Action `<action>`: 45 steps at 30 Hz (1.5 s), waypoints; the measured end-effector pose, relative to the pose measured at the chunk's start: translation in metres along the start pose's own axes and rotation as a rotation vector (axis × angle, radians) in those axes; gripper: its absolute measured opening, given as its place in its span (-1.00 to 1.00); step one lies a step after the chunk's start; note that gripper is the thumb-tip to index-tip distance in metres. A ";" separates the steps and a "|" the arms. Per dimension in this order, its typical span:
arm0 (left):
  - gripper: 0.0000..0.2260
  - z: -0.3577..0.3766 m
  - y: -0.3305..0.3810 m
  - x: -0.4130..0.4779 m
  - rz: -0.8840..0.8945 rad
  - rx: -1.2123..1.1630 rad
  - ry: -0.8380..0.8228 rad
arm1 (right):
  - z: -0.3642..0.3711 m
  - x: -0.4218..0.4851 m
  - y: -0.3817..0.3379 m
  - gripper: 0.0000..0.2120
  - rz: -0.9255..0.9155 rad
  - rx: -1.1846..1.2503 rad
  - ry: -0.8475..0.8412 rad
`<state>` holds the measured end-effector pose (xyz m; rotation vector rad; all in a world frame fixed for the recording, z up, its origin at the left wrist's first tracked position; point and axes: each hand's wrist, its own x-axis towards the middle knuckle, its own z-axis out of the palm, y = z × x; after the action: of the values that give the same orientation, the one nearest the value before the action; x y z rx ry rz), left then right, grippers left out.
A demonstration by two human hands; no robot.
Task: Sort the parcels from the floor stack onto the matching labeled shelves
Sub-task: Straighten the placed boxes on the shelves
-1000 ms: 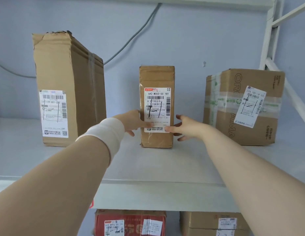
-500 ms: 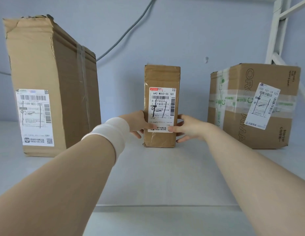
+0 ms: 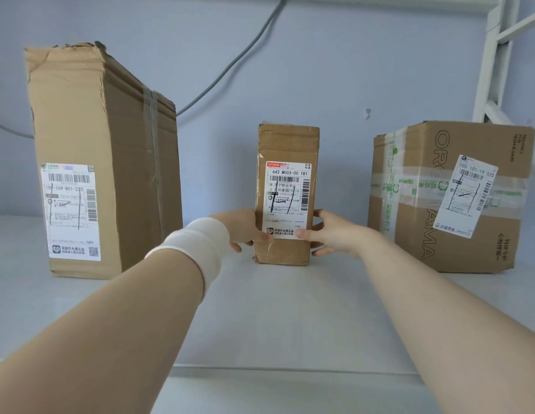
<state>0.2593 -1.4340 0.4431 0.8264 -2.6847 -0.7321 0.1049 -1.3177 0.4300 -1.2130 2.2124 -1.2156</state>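
A small upright brown parcel [image 3: 287, 144] with a white shipping label stands at the middle back of the white shelf [image 3: 275, 318]. My left hand [image 3: 241, 230], a white band on its wrist, grips the parcel's left side, thumb on the front. Gripping the right side is my right hand [image 3: 332, 234], its thumb on the label's lower edge. The parcel's base rests on the shelf.
A tall worn cardboard box [image 3: 102, 162] stands on the shelf at the left. A wider taped carton [image 3: 448, 198] sits at the right. A grey cable [image 3: 230, 64] runs along the blue wall, and a white rack upright [image 3: 490, 58] rises at far right.
The view has moved closer and higher onto the shelf; the lower shelf's parcels have dropped out of sight. Both hands keep hold of the small parcel, which stands in the same spot.
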 end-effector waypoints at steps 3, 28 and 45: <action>-0.56 -0.001 0.004 -0.008 -0.008 0.058 0.027 | 0.000 -0.004 0.001 -0.16 -0.001 0.000 0.026; -0.50 -0.120 -0.098 -0.182 0.132 0.314 0.234 | 0.116 -0.116 -0.131 -0.29 -0.131 -0.251 0.402; -0.45 -0.164 -0.187 -0.192 -0.243 0.662 0.166 | 0.189 -0.084 -0.185 -0.27 -0.145 -0.760 0.091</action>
<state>0.5604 -1.5210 0.4689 1.3047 -2.7059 0.2180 0.3687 -1.3982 0.4626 -1.6196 2.8079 -0.4536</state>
